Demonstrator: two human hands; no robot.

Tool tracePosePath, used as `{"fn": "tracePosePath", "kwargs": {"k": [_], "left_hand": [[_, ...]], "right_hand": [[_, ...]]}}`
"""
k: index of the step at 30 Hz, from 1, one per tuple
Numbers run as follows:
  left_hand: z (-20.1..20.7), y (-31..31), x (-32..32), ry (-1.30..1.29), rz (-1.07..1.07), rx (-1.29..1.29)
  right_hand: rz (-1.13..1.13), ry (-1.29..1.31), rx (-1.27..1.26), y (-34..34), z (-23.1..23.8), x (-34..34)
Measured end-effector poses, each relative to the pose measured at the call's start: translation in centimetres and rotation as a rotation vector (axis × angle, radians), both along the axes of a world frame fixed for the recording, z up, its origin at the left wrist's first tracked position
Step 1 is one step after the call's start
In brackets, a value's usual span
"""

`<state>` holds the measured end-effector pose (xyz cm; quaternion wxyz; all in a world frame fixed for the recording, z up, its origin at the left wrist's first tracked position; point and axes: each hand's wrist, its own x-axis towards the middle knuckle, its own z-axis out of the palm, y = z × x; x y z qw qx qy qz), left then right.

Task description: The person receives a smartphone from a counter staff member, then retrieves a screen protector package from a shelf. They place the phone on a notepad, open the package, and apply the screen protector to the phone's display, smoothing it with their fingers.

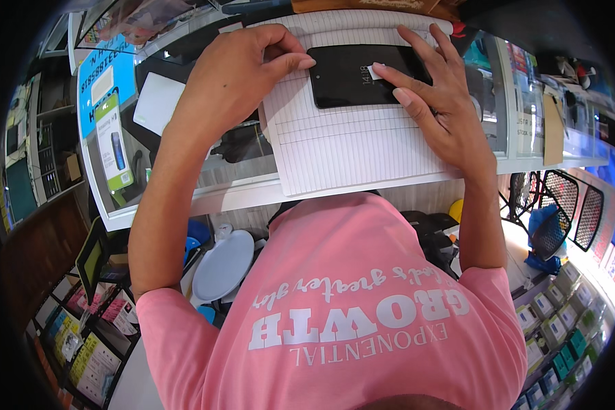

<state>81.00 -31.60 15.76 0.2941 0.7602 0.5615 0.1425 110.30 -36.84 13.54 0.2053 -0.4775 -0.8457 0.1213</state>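
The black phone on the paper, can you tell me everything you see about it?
The phone is a flat, glossy black rectangle with rounded corners. It lies sideways, screen up, on a lined paper sheet on the glass counter. The left hand touches its left edge. The right hand presses fingers onto a small white tab on the glass.

Phone [355,75]: black, glossy; small white tab [374,71] on its face. Ledger [348,147]: white, fine ruled lines. Shirt [348,307]: pink, white lettering. Sign [101,78]: blue; box [113,143] on it green and white. Plate [222,265]: pale grey.
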Motion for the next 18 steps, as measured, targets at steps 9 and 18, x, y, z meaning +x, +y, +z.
{"fn": "tracePosePath", "kwargs": {"k": [9, 18], "left_hand": [[0.9, 0.0, 0.3, 0.031, -0.069, -0.012], [0.6, 0.2, 0.3, 0.077, -0.091, 0.078]], "right_hand": [[-0.010, 0.015, -0.003, 0.0, -0.2, 0.0], [-0.037, 0.038, -0.023, -0.3, -0.2, -0.1]]}}
